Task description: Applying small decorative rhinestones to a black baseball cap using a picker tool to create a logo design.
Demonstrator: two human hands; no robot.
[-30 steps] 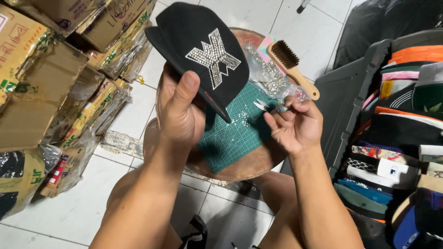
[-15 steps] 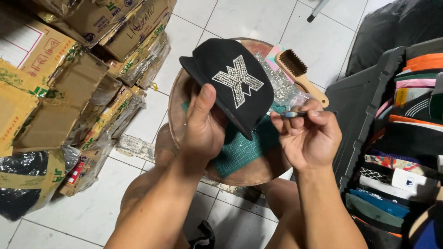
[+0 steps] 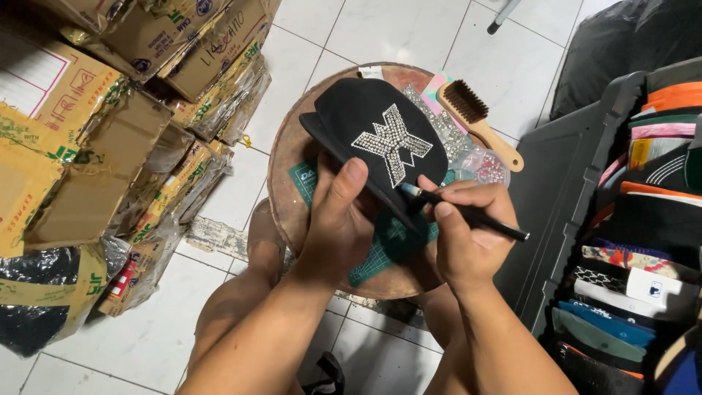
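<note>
Gripping black cap (image 3: 380, 132) in left hand (image 3: 340, 227), right hand (image 3: 457, 234) fingers clamped on pen tool (image 3: 468, 213)

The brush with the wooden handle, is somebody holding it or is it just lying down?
Lying down. The brush rests flat at the round table's far edge, bristles sideways, no hand on it.

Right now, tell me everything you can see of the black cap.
The black cap is a flat-brimmed, fabric-looking cap with a sparkling rhinestone emblem on its front panel. It is held tilted above the round wooden stool and the green cutting mat, front facing the camera. The left hand grips it from below, thumb pressed on the front beside the emblem. The right hand holds a thin dark pen-like tool whose tip touches the cap just below the emblem.
</note>
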